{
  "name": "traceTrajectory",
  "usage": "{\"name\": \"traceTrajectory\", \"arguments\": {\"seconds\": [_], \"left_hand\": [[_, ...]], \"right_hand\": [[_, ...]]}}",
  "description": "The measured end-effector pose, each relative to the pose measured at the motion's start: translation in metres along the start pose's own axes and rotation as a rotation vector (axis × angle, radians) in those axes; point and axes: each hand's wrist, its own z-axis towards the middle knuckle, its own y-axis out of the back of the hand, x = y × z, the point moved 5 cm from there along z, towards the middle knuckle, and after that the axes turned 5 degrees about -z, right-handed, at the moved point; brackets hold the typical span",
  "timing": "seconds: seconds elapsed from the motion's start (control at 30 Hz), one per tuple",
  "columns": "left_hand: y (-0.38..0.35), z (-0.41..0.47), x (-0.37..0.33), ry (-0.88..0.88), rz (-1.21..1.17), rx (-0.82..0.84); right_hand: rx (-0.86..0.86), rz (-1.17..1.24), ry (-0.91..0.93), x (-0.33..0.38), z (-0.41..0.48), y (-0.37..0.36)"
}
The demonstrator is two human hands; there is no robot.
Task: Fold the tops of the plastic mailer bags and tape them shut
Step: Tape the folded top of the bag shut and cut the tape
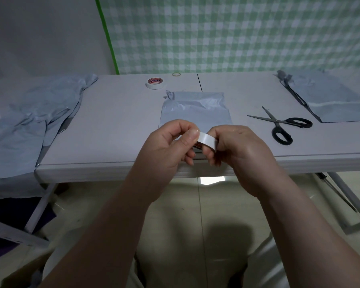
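both hands are held together just above the near edge of the table (112,129), and a roll of white tape (206,140) is gripped between them. the left hand (168,146) is curled, with its thumb pressed on the outer face of the roll, and the fingers of the right hand (239,148) are curled round the other side. whether a free end of tape is lifted cannot be told. just behind the hands, and partly hidden by them, a grey mailer bag (195,113) is laid flat on the table; its far end is wrinkled and a fold line is seen across it. to the right, apart from this bag, black-handled scissors (283,126) are laid with the blades open and pointed left. a second roll of tape (156,82) is placed flat near the far edge, and a rubber band (176,74) is seen just beyond it. bare surface is left between the bag and a loose heap of grey bags (29,125) that hangs over the left end. more grey bags (333,102) are laid at the far right corner. the table is pale grey and is set against a white wall (40,34) and a green checked cloth (237,34); a tiled floor (195,204) is seen below.
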Motion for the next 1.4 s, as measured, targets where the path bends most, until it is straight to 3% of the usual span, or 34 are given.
{"name": "traceTrajectory", "arguments": {"seconds": [0.13, 0.47, 0.63, 0.67, 0.73, 0.83, 0.93, 1.13, 1.4], "left_hand": [[-0.001, 0.001, 0.001, 0.019, -0.041, -0.001], [-0.005, 0.001, 0.005, 0.056, -0.132, -0.017], [-0.006, 0.001, 0.006, 0.157, -0.334, -0.125], [-0.006, 0.001, 0.006, 0.163, -0.3, -0.157], [0.001, 0.002, 0.002, 0.081, 0.011, -0.245], [0.003, 0.0, -0.02, -0.247, 0.59, -0.327], [-0.003, -0.004, -0.03, -0.431, 0.861, -0.329], [-0.009, -0.005, -0.037, -0.492, 1.091, -0.288], [-0.012, -0.002, -0.041, -0.557, 1.244, -0.227]], "right_hand": [[0.019, 0.053, -0.103, -0.004, 0.001, -0.001], [0.039, 0.07, 0.015, -0.004, -0.004, 0.001], [0.077, 0.154, 0.091, -0.004, -0.008, 0.003], [0.078, 0.124, 0.11, -0.004, -0.009, 0.004], [0.021, 0.004, 0.139, -0.003, -0.01, 0.008], [-0.123, -0.25, 0.193, 0.002, -0.011, 0.013], [-0.201, -0.438, 0.247, 0.01, -0.012, 0.011], [-0.297, -0.753, 0.314, 0.015, -0.013, 0.007], [-0.291, -0.991, 0.298, 0.023, -0.016, 0.004]]}}
